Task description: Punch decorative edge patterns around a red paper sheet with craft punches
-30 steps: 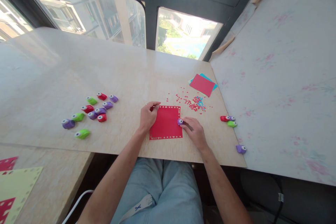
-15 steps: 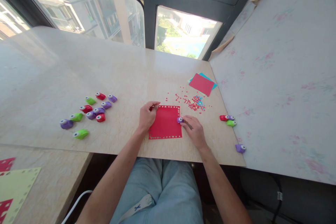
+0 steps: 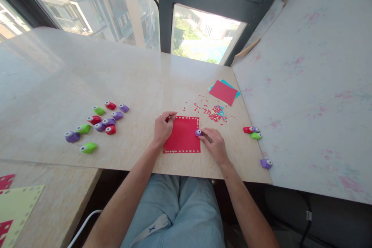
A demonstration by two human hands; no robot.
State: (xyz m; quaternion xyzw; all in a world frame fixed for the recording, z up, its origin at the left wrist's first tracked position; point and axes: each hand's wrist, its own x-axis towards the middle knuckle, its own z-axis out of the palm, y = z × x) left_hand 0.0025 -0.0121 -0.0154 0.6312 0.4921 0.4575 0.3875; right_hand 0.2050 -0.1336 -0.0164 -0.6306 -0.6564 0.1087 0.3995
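A red sheet of paper [image 3: 183,135] lies on the counter in front of me, with small shapes punched along its top and bottom edges and the upper part of its right edge. My left hand [image 3: 164,127] is closed on the sheet's upper left corner, thumb and fingers pinching it. In my right hand [image 3: 214,142] a small purple craft punch [image 3: 198,133] is gripped between thumb and fingers, set on the sheet's right edge. Past the sheet, red and blue punched-out bits of paper [image 3: 216,113] lie scattered in a loose heap.
Several red, green and purple craft punches [image 3: 93,119] stand to the left. More punches [image 3: 252,130] sit by the right wall, one purple punch [image 3: 266,164] nearer me. Red and blue sheets [image 3: 223,93] are stacked at the back right. A pale yellow punched sheet [image 3: 21,205] lies lower left.
The red sheet's lower part has shifted very slightly left. Both hands keep their holds in nearly the same place.
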